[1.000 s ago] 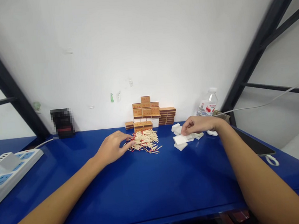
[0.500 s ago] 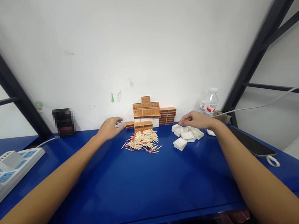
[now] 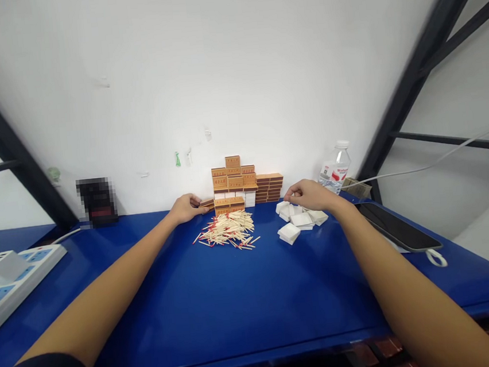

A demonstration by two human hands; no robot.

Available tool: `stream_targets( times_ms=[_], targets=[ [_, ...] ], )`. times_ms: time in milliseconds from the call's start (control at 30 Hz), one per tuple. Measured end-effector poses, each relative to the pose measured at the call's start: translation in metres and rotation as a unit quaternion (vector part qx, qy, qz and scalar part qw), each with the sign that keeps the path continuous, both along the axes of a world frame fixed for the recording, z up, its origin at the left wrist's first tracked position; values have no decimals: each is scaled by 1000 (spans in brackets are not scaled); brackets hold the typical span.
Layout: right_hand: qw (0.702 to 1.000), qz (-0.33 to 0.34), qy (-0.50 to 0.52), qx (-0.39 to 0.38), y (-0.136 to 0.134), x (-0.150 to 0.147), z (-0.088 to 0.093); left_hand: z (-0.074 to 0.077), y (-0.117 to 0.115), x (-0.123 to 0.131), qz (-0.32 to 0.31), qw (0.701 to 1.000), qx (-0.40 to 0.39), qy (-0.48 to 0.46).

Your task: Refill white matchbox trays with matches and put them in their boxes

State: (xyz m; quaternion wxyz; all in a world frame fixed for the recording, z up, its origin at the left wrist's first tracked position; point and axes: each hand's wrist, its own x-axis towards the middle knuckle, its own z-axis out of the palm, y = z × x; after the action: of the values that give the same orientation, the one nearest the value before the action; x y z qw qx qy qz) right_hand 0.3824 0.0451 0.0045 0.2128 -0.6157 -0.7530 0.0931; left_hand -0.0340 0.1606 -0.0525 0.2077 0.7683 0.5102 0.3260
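Note:
My left hand [image 3: 185, 209] pinches the left end of an orange-brown matchbox sleeve [image 3: 207, 205], which is slightly tilted, beside the stacked matchboxes [image 3: 234, 180]. In front of that stack lies a loose heap of red-tipped matches [image 3: 229, 229]. On the right, my right hand [image 3: 310, 194] has its thumb and fingertips closed on the edge of a white matchbox tray [image 3: 282, 208] at the back of a small pile. More white trays [image 3: 302, 220] lie below that hand. Its fingertips partly cover the tray they touch.
Flat brown-sided matchboxes [image 3: 269, 187] stand right of the stack, against the wall. A clear bottle [image 3: 337, 169] is behind my right hand, and a phone [image 3: 398, 226] lies farther right on the blue table [image 3: 239, 305]. A white power strip [image 3: 24, 274] sits at left.
My left hand has moved right and closed on the matchbox sleeve, which now tilts. My right hand stays at the white trays. The whole view has shifted slightly.

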Motion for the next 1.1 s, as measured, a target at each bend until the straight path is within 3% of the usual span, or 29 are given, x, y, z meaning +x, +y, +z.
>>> stream_targets(
  times_ms=[300, 467, 567, 700, 833, 933, 1100],
  targets=[
    [1000, 8, -6, 15, 2, -4, -4, -1, -12, 7, 4, 1000, 9, -10],
    [999, 19, 20, 22, -1, -6, 0, 10, -24, 3, 2, 999, 45, -3],
    [994, 47, 94, 9, -7, -19, 6, 19, -46, -8, 15, 996, 86, -5],
    [955, 104, 276, -43, -26, -73, 5, 26, -98, -10, 25, 985, 167, -27],
    [876, 171, 437, -109, -50, -144, -12, 28, -148, 10, -12, 979, 197, -49],
    [858, 168, 469, -126, -59, -167, -20, 30, -161, 20, -37, 979, 189, -72],
    [842, 101, 524, -82, -58, -160, -16, 30, -157, 19, -31, 981, 177, -70]
  ],
)
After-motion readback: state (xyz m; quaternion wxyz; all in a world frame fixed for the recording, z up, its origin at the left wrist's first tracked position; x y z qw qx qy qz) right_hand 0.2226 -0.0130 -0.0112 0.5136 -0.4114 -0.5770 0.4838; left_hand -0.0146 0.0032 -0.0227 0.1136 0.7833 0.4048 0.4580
